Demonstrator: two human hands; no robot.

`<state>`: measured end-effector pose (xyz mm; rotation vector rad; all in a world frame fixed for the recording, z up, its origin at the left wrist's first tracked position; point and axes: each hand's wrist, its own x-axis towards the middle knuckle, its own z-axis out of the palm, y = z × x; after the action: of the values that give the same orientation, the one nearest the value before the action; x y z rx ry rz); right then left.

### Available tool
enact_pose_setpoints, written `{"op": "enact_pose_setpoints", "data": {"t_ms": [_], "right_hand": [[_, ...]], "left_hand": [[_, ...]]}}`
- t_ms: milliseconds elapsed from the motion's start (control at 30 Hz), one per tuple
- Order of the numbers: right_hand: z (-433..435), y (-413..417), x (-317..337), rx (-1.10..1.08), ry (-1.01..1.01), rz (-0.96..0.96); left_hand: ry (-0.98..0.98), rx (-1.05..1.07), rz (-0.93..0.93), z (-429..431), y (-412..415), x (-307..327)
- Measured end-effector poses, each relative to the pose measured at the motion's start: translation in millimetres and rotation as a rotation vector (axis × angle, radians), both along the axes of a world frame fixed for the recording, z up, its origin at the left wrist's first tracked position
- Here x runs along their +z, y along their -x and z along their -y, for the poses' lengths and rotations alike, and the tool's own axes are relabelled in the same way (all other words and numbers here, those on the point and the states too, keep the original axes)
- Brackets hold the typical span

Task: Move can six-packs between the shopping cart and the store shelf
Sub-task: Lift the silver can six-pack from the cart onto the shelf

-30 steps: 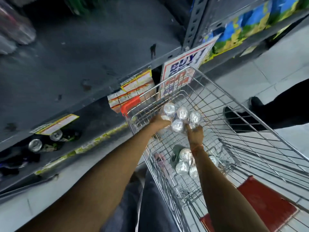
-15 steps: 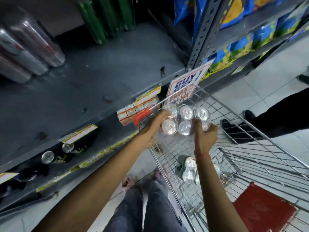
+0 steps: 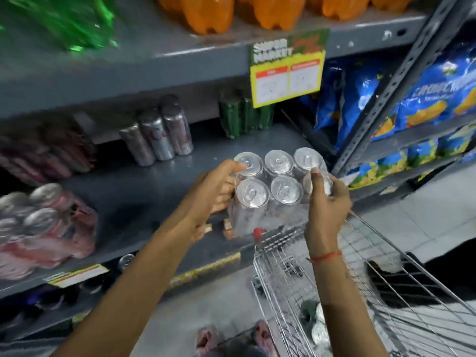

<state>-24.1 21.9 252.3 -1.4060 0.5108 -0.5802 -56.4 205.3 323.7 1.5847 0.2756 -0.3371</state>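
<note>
Left hand (image 3: 216,189): your fingers wrapped around the six-pack's (image 3: 275,186) left side, thumb on a can top.
Right hand (image 3: 325,202): clamped on its right end.
Six-pack: held upright at the shelf's (image 3: 144,191) front edge, above the cart (image 3: 360,292).

Above me I see orange bottles (image 3: 206,11) beside blurred green bottles (image 3: 64,19). A yellow price sign (image 3: 287,73) hangs off that ledge. Blue snack bags (image 3: 432,96) fill the right rack. My sandals (image 3: 206,340) stand on grey floor tiles (image 3: 422,217).
</note>
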Motion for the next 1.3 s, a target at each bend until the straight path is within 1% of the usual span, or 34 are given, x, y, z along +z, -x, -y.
{"op": "enact_pose_setpoints", "data": {"t_ms": [133, 233, 333, 433, 667, 867, 933, 1067, 1100, 1133, 1200, 1233, 1267, 1300], "right_hand": [[-51, -17, 10, 0.223, 0.023, -0.002], [-92, -26, 10, 0.377, -0.053, -0.022], [-132, -34, 9, 0.472, -0.123, -0.105], [-162, -40, 6, 0.534, -0.127, -0.173], [-194, -49, -7, 0.553, -0.136, -0.276], [-194, -49, -12, 0.575, -0.123, -0.265], [-195, -49, -14, 0.569, -0.120, -0.252], [-193, -49, -19, 0.616, -0.120, -0.196], [-193, -48, -22, 0.612, -0.116, -0.190], [-191, -45, -26, 0.596, -0.098, -0.184], [-184, -36, -35, 0.536, -0.021, -0.127], [-178, -30, -40, 0.500, 0.022, -0.082], [-168, -26, -46, 0.465, 0.065, -0.042], [-156, -22, -53, 0.428, 0.122, -0.012]], "left_hand": [[0.003, 0.192, 0.014, -46, 9, 1], [0.018, 0.335, 0.014, -79, 15, -4], [0.030, 0.460, 0.007, -110, 18, -13], [0.053, 0.550, 0.035, -135, 19, -23], [0.087, 0.583, 0.033, -166, 12, -44], [-0.074, 0.565, 0.072, -161, 12, -56], [-0.141, 0.561, 0.102, -155, 14, -58], [-0.212, 0.550, 0.189, -139, 14, -68], [-0.300, 0.530, 0.218, -131, 15, -75], [-0.471, 0.508, 0.251, -122, 15, -84], [-0.943, 0.471, 0.373, -102, 18, -101], [-1.128, 0.426, 0.423, -93, 19, -108], [-1.244, 0.383, 0.455, -85, 20, -116], [-1.305, 0.347, 0.481, -77, 20, -124]]}}
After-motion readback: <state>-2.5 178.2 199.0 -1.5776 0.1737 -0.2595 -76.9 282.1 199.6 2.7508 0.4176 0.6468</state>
